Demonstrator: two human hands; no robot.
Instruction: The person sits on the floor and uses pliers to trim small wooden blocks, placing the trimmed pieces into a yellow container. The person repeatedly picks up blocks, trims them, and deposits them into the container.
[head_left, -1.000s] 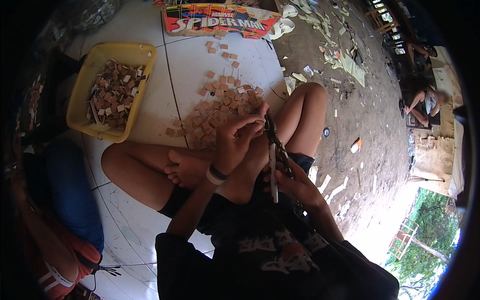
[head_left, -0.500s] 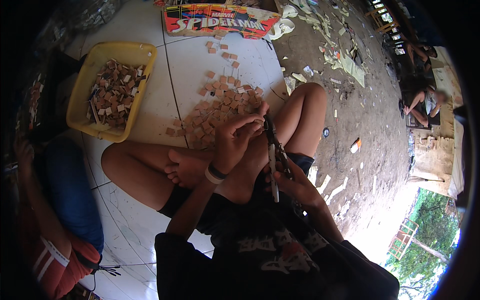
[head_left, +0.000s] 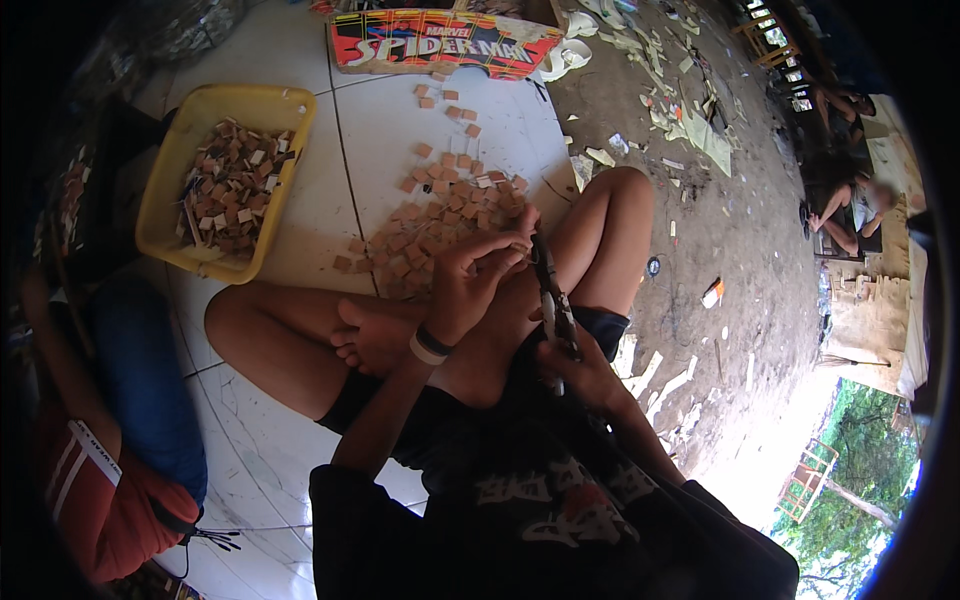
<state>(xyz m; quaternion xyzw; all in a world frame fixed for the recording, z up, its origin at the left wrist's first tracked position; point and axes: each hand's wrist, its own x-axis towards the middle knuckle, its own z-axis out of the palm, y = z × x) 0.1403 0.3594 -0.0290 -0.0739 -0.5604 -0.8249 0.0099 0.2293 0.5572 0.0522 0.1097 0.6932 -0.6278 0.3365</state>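
Note:
My left hand [head_left: 472,285], with a band on its wrist, pinches something too small to make out at the upper end of a pair of long, dark pliers [head_left: 547,285]. My right hand [head_left: 585,368] is wrapped round the pliers' pale and dark handles, close to my lap. Beyond my left hand, a loose pile of small square brown wooden pieces [head_left: 455,210] lies on the white tiles, some with thin wires or pins sticking out. What sits between the tool's jaws is hidden by my fingers.
A yellow plastic basin [head_left: 160,215] of similar pieces stands at left. A red and black printed board [head_left: 440,45] lies at the far side. Scraps litter the dirt ground [head_left: 720,230] on the right. A person in red [head_left: 110,510] sits close at left; others sit far right.
The handles of the pliers have come closer together as my right hand squeezed. My left hand has stayed in place at the tip.

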